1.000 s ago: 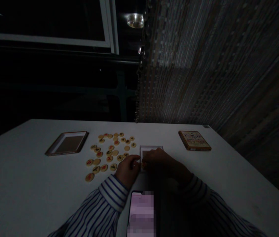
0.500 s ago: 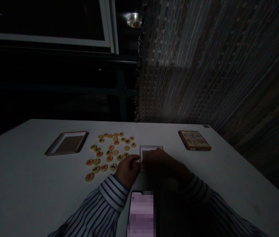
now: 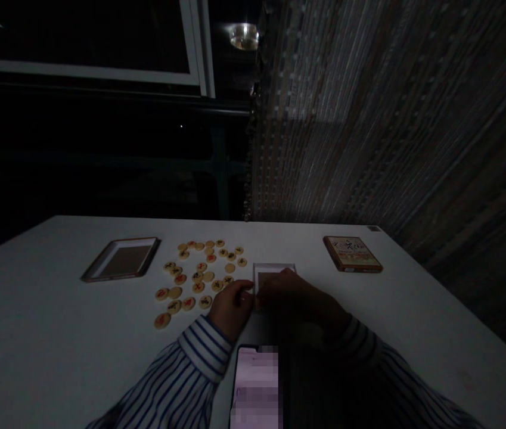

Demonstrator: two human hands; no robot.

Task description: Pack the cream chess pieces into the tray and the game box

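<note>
A shallow open box (image 3: 275, 266) with pale walls and a brown floor lies in front of me. My left hand (image 3: 231, 307) is curled at its left wall, fingertips against the edge. Over the box, my right hand (image 3: 288, 292) is closed, fingers pointing down and left. Just under those fingertips, dimly, shows a bit of a Chinese chess piece (image 3: 260, 303); the rest is hidden by the hand and shadow. To the left of my hands, several round wooden Chinese chess pieces (image 3: 197, 277) are scattered, some with red or black characters, some blank side up.
An open box lid or tray (image 3: 98, 268) lies at the left of the white table (image 3: 78, 351). A closed box with a printed cover (image 3: 353, 253) sits at the right. Near my body is a lit phone (image 3: 246, 372). A strand curtain (image 3: 324, 149) hangs beyond the table's far edge.
Both hands stay in nearly the same place at the box. The red tint under my right fingertips has faded, and the picture is slightly darker.
</note>
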